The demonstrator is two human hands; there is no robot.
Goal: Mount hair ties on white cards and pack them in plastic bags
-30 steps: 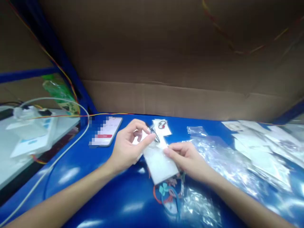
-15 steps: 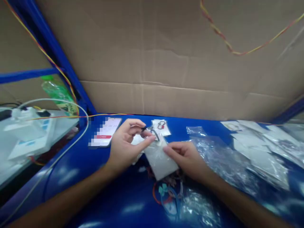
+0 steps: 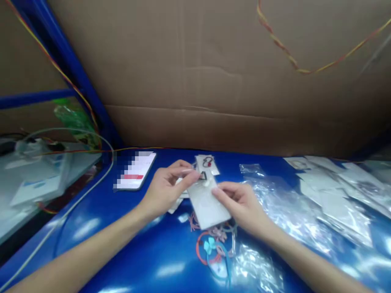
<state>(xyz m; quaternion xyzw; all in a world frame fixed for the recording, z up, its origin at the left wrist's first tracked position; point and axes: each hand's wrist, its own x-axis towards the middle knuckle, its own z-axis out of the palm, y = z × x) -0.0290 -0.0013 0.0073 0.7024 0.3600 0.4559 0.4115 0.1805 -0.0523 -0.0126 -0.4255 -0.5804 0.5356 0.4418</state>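
Note:
A white card in a clear sleeve [image 3: 208,205] is held tilted between both hands above the blue table. My left hand [image 3: 171,183] pinches its upper left edge, beside a small black loop [image 3: 203,176] at the card's top. My right hand [image 3: 240,201] grips the card's right edge between thumb and fingers. Just behind lies a packet with a dark and red band [image 3: 207,162]. Below the card are pink bands [image 3: 218,233], an orange band [image 3: 199,249] and a blue band with a bow [image 3: 210,245].
A phone [image 3: 137,171] lies at the left, near a white cable [image 3: 88,189]. Clear plastic bags [image 3: 287,203] and white packets [image 3: 332,199] cover the right side. Behind stands a cardboard wall [image 3: 195,81]. A green bottle [image 3: 73,120] is at the far left.
The black loop, which stuck out above my left fingers, now lies mostly against the card's top. My left fingers have come down and closed nearer the card.

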